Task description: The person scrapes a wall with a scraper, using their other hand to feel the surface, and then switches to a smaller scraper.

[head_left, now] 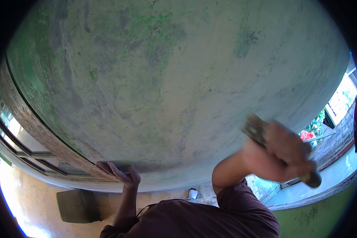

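Note:
A weathered wall (186, 79) with grey and green patches fills most of the view. My right hand (279, 152) is raised at the right, its fingers wrapped round a scraper (255, 129); the flat blade points up and left, and the rounded handle end shows below the fist. Motion blurs both hand and tool, and whether the blade touches the wall is unclear. At the lower left my left hand (125, 175) is up against the wall beside the wooden frame, fingers pointing left, with a thin flat brownish piece (104, 168) at its fingers.
A wooden window frame (47, 129) with glass panes curves down the left side. Below it a dark boxy stool (78, 205) stands on the tiled floor (35, 190). An opening at the right shows red flowers (307, 135) and a ledge. Green wall (313, 218) lies at lower right.

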Demonstrator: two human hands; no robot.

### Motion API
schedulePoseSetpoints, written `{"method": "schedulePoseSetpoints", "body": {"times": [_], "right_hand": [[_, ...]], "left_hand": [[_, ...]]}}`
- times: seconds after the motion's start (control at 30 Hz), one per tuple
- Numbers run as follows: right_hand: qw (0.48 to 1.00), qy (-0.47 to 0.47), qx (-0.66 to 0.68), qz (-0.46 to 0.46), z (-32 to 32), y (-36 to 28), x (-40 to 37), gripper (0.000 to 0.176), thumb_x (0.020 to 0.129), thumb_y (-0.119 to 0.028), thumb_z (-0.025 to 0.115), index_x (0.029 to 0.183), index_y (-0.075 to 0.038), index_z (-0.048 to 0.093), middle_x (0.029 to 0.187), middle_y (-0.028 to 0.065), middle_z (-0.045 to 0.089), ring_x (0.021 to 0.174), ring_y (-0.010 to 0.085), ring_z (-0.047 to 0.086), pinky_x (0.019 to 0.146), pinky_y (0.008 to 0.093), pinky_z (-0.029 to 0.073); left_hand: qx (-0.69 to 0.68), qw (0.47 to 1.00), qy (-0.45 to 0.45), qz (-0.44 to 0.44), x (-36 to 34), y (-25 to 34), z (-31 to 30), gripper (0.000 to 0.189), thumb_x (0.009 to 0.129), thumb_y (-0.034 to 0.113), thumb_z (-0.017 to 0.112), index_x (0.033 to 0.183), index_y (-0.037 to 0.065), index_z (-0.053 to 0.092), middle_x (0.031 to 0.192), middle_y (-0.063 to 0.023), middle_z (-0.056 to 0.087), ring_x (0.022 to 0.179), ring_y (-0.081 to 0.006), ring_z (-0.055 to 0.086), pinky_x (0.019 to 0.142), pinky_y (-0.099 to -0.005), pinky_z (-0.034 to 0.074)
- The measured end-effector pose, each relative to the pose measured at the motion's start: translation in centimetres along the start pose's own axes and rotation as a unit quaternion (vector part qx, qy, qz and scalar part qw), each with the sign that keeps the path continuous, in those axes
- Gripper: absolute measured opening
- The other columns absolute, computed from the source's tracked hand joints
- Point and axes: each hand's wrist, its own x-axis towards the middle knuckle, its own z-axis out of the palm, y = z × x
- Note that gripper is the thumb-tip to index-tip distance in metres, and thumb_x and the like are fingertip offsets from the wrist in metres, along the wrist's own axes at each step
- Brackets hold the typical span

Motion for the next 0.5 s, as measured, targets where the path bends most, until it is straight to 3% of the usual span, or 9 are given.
{"method": "schedulePoseSetpoints", "body": {"times": [0.03, 0.07, 0.2, 0.3, 0.33, 0.5], "right_hand": [[0.99, 0.037, -0.134, -0.001, 0.2, 0.9, -0.4, 0.043, 0.099, -0.042, 0.036, 0.065, -0.016, 0.039, 0.054, -0.005, 0.033, 0.045, 0.0074, 0.027, 0.051, 0.0268, 0.026], [0.985, -0.042, 0.138, 0.09, -0.1, 1.9, 0.0, 0.043, 0.098, -0.044, 0.036, 0.065, -0.017, 0.038, 0.053, -0.0049, 0.034, 0.046, 0.0075, 0.028, 0.052, 0.0264, 0.027], [0.989, -0.074, 0.124, 0.032, -1.0, -1.1, 0.7, 0.046, 0.097, -0.05, 0.034, 0.066, -0.016, 0.036, 0.056, -0.0051, 0.033, 0.049, 0.0084, 0.029, 0.054, 0.0263, 0.026], [0.994, -0.069, 0.089, 0.01, -1.1, 0.2, 0.3, 0.046, 0.097, -0.05, 0.034, 0.066, -0.017, 0.035, 0.057, -0.0048, 0.032, 0.05, 0.0086, 0.028, 0.054, 0.0265, 0.026], [0.987, -0.033, 0.141, 0.071, 0.2, 2.0, -0.2, 0.046, 0.097, -0.049, 0.035, 0.065, -0.017, 0.035, 0.056, -0.0045, 0.033, 0.049, 0.0083, 0.028, 0.054, 0.0267, 0.026], [0.985, -0.043, 0.16, 0.044, -0.3, -0.5, 0.5, 0.047, 0.098, -0.049, 0.034, 0.065, -0.015, 0.036, 0.056, -0.0046, 0.033, 0.048, 0.008, 0.027, 0.053, 0.0267, 0.027]], "left_hand": [[-0.006, 1.0, 0.001, -0.002, -0.1, 0.0, -0.1, 0.065, 0.096, 0.034, 0.037, 0.144, -0.003, 0.013, 0.152, -0.0249, 0.003, 0.141, -0.0399, -0.001, 0.111, -0.055, 0.0], [-0.008, 1.0, -0.001, -0.001, -0.1, 0.0, -0.2, 0.065, 0.096, 0.034, 0.037, 0.144, -0.003, 0.013, 0.152, -0.0249, 0.003, 0.141, -0.0399, -0.001, 0.111, -0.055, 0.0], [0.001, 1.0, -0.002, 0.005, 0.1, 0.1, -0.2, 0.065, 0.095, 0.033, 0.037, 0.144, -0.003, 0.013, 0.152, -0.0249, 0.003, 0.141, -0.0399, -0.001, 0.111, -0.055, 0.001], [-0.002, 1.0, -0.002, -0.001, -0.1, 0.1, -0.1, 0.065, 0.095, 0.033, 0.038, 0.144, -0.003, 0.013, 0.152, -0.0249, 0.003, 0.141, -0.04, -0.001, 0.111, -0.055, 0.001], [-0.006, 1.0, -0.001, -0.002, -0.1, 0.0, -0.1, 0.065, 0.095, 0.033, 0.038, 0.144, -0.003, 0.013, 0.152, -0.0248, 0.003, 0.141, -0.0401, -0.001, 0.111, -0.055, 0.001], [-0.01, 1.0, -0.005, -0.003, 0.1, 0.2, -0.3, 0.066, 0.095, 0.032, 0.038, 0.144, -0.003, 0.013, 0.152, -0.0248, 0.002, 0.141, -0.0402, -0.001, 0.111, -0.0548, 0.001]]}}
